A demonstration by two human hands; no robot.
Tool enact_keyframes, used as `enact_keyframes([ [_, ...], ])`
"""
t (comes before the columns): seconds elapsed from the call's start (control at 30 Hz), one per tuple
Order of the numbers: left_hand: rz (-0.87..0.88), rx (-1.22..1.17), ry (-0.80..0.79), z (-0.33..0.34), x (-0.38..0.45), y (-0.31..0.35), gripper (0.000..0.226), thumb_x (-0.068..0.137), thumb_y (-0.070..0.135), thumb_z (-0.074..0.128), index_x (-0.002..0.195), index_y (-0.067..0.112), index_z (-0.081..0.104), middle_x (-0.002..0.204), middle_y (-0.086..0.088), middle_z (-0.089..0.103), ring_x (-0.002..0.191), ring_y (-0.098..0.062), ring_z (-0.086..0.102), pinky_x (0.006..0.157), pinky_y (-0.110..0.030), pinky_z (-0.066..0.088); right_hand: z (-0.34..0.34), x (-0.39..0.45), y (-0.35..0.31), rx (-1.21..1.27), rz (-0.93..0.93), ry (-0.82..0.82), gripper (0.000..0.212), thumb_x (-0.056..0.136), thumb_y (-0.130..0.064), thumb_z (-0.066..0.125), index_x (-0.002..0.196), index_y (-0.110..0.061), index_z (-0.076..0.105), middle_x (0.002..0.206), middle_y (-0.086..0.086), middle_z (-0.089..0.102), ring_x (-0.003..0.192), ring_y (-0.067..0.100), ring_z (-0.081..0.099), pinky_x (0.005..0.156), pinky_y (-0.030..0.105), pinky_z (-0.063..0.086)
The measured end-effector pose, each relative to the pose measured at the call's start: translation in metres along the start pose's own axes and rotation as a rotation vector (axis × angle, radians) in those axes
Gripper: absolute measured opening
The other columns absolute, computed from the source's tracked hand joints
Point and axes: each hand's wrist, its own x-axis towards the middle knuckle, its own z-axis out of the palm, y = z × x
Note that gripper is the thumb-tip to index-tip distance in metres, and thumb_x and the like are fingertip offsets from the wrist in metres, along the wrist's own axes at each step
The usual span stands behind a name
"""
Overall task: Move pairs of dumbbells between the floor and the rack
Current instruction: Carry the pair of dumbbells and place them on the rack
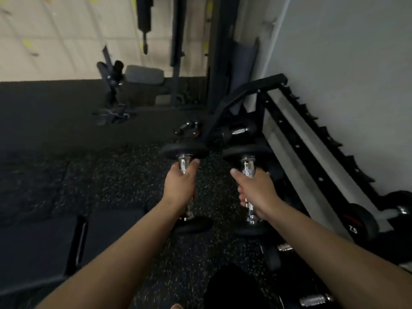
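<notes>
My left hand grips the chrome handle of a black dumbbell, held lengthwise above the speckled floor. My right hand grips the handle of a matching dumbbell beside it. Both dumbbells point away from me, side by side and apart. The black dumbbell rack runs along the white wall on the right, its saddles mostly bare near my hands. A dumbbell marked 7.5 sits on the rack at the near right.
More dumbbells lie on the floor: two ahead near the rack's far end, one by my right forearm, one at the bottom. A weight bench and machine frame stand at the back. A dark mat lies left.
</notes>
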Motion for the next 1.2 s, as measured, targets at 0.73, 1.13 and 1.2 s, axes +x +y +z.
enact_keyframes([
  [0.73, -0.022, -0.063, -0.547, 0.303, 0.362, 0.136, 0.018, 0.092, 0.031, 0.068, 0.077, 0.024, 0.06, 0.055, -0.003, 0.054, 0.04, -0.02, 0.048, 0.038, -0.029, 0.04, -0.157, 0.385, -0.099, 0.383, 0.073, 0.435, 0.026, 0.087, -0.032, 0.072, 0.09, -0.016, 0.052, 0.06, 0.001, 0.055, 0.041, 0.011, 0.047, 0.039, 0.024, 0.042],
  [1.13, -0.167, 0.037, -0.934, 0.448, 0.597, 0.185, 0.019, 0.092, 0.041, 0.064, 0.075, 0.033, 0.062, 0.058, 0.005, 0.056, 0.043, -0.015, 0.045, 0.04, -0.025, 0.035, -0.171, 0.581, -0.151, 0.432, 0.114, 0.759, 0.025, 0.083, -0.046, 0.07, 0.093, -0.024, 0.062, 0.066, 0.004, 0.059, 0.05, 0.018, 0.054, 0.045, 0.029, 0.048],
  [1.2, -0.175, 0.088, -0.967, 0.472, 0.624, 0.187, 0.018, 0.094, 0.041, 0.062, 0.077, 0.035, 0.061, 0.056, 0.006, 0.056, 0.042, -0.014, 0.046, 0.044, -0.026, 0.034, -0.172, 0.605, -0.154, 0.453, 0.163, 0.805, 0.035, 0.081, -0.054, 0.067, 0.096, -0.023, 0.061, 0.061, 0.002, 0.059, 0.048, 0.019, 0.054, 0.043, 0.029, 0.047],
])
